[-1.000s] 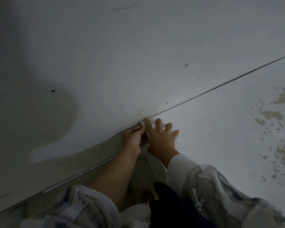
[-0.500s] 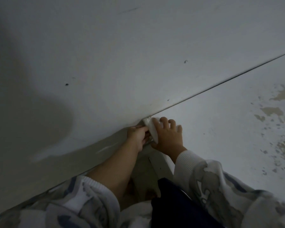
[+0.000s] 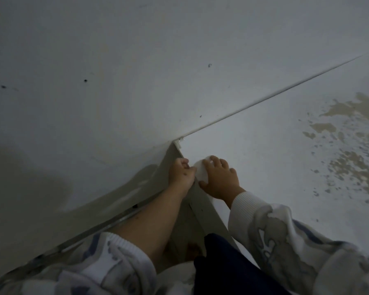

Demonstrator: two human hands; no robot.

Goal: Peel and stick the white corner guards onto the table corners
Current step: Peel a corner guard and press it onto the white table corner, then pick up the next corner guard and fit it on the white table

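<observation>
Nearest me, my left hand [image 3: 182, 174] is curled, pinching the near edge of the white corner guard [image 3: 201, 173], while my right hand [image 3: 218, 181] lies over it, fingers spread and pressing. The guard sits on the table [image 3: 275, 167] edge, short of the corner tip [image 3: 178, 142] by the wall [image 3: 136, 71]. I'd seat it squarely on that tip, then press firmly.
</observation>
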